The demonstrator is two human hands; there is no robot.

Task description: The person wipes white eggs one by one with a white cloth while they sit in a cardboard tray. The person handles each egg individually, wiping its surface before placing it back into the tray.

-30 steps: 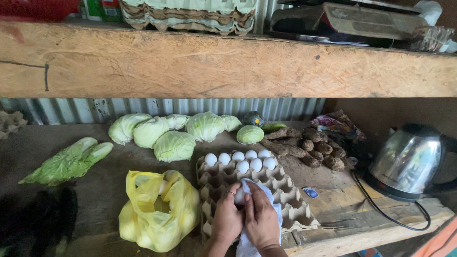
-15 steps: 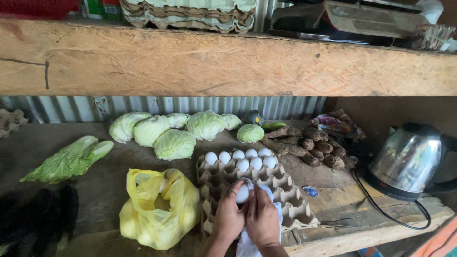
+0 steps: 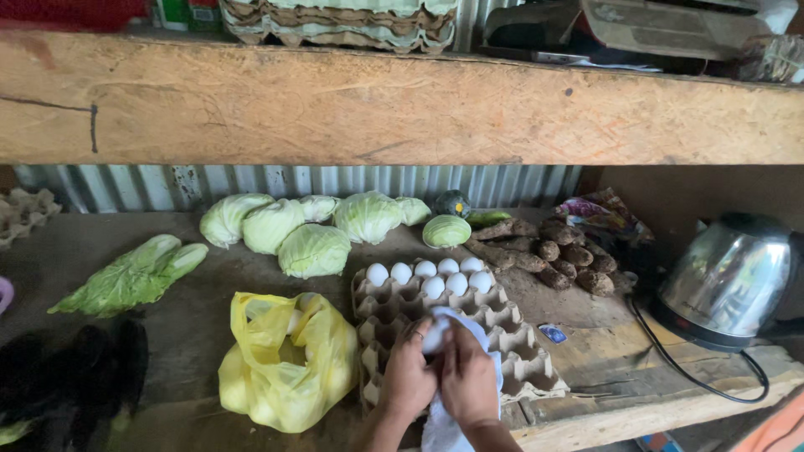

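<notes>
My left hand (image 3: pixel 408 375) and my right hand (image 3: pixel 468 378) are together over the near part of a cardboard egg tray (image 3: pixel 511 335). Between them they hold a white egg (image 3: pixel 435 336) wrapped in a white cloth (image 3: pixel 442 427) that hangs down below my right hand. Several white eggs (image 3: pixel 431 275) fill the far cups of the tray; the near cups are bare. A yellow plastic bag (image 3: pixel 289 362) lies just left of the tray.
Several cabbages (image 3: pixel 311 230) lie by the corrugated back wall. A leafy green (image 3: pixel 130 275) is at left, brown tubers (image 3: pixel 548 250) at right. A steel kettle (image 3: pixel 727 279) with a black cord stands far right. A thick wooden shelf (image 3: pixel 402 109) hangs overhead.
Both hands have shifted slightly on the egg and cloth, turning it between them. Nothing else on the table has moved.
</notes>
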